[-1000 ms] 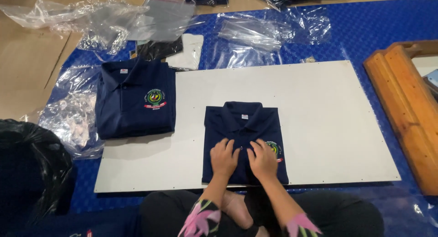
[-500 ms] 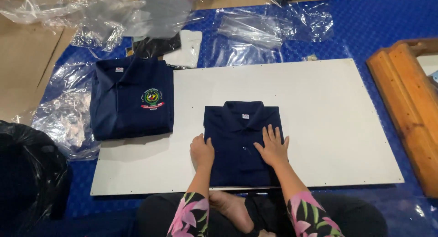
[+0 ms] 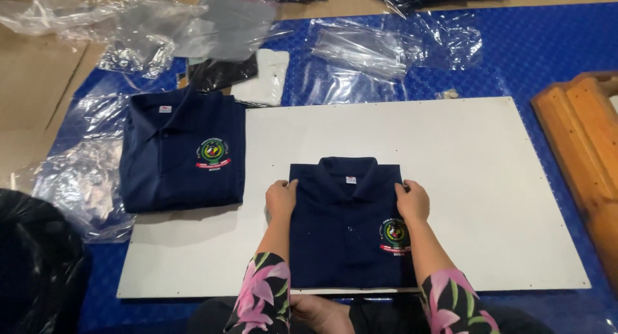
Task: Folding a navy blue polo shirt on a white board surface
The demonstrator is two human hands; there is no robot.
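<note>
folded navy polo shirt (image 3: 347,224) is pinched at both side edges by the left hand (image 3: 281,199) and right hand (image 3: 412,202), fingers curled shut on the cloth. uneven lifting could let the folds slump open on the white board (image 3: 489,179).

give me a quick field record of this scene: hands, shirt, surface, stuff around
left hand: gripping the left edge of the folded shirt
right hand: gripping the right edge of the same shirt
folded shirt: navy polo, collar away from the person, round badge on chest, lying flat
white board: under the shirt, on a blue mat
second shirt: navy polo, folded, at the board's left edge
clear plastic bags: crumpled, beyond the board
wooden piece: right of the board
</note>
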